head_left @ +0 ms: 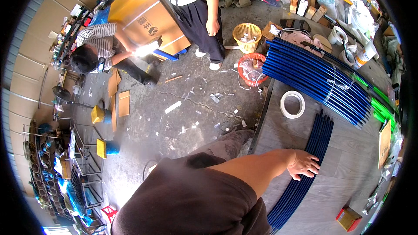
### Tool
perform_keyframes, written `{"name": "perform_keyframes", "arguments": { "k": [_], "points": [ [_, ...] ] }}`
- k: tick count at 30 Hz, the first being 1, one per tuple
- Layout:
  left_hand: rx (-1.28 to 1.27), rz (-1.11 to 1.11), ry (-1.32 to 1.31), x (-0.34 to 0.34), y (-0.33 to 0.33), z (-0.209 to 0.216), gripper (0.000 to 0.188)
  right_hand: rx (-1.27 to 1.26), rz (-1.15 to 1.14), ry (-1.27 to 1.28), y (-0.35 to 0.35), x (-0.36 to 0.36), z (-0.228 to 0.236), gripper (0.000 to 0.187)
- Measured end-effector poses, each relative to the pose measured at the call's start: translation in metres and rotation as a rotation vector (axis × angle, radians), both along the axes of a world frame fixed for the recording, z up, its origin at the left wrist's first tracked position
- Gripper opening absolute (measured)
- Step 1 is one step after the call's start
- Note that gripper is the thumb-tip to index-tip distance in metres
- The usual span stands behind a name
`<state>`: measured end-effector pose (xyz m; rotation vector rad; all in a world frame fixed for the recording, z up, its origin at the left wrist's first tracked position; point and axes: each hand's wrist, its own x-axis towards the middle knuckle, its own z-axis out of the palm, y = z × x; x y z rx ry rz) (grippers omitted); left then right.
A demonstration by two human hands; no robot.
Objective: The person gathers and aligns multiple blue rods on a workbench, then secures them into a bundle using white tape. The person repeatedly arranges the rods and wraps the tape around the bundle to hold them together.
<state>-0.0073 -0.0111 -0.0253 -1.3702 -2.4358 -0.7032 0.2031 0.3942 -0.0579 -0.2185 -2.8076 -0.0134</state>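
While the left hand (303,164) rests on them, dark blue rods (320,132) line the tabletop (344,161)

It lies partly open over the rods beneath; whether it grips them, I can't tell. Near the hand is a white ring (292,116); farther off, a larger blue bundle (320,78).

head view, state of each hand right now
Left hand: open, laid across the narrower row of blue tubes.
Right hand: not in view, cannot be told.
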Motion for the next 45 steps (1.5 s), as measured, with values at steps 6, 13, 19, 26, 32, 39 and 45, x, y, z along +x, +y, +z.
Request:
{"name": "perform_keyframes", "arguments": {
  "k": [6, 13, 19, 26, 32, 39, 45],
  "points": [
    [-0.016, -0.017, 0.001, -0.003, 0.001, 0.003, 0.067, 0.001, -0.017, 0.002, 0.0, 0.001, 0.002, 0.043],
    [-0.01, -0.016, 0.003, -0.003, 0.002, 0.0, 0.066, -0.006, -0.02, 0.002, -0.003, -0.003, 0.003, 0.043],
    [0.0, -0.024, 0.009, -0.003, 0.001, 0.003, 0.067, -0.013, -0.028, 0.004, -0.007, -0.006, 0.002, 0.043],
    [0.02, -0.023, 0.018, -0.003, 0.0, 0.001, 0.067, -0.02, -0.035, 0.001, -0.011, -0.008, 0.002, 0.043],
    [0.001, -0.018, 0.006, -0.002, 0.0, 0.002, 0.066, -0.025, -0.04, 0.0, -0.013, -0.011, 0.002, 0.043],
    [-0.016, -0.013, -0.002, -0.002, 0.002, 0.0, 0.067, -0.03, -0.045, -0.004, -0.016, -0.014, 0.003, 0.043],
    [-0.026, -0.018, -0.008, -0.003, 0.002, 0.002, 0.068, -0.034, -0.053, -0.004, -0.019, -0.016, 0.004, 0.043]
  ]
}}
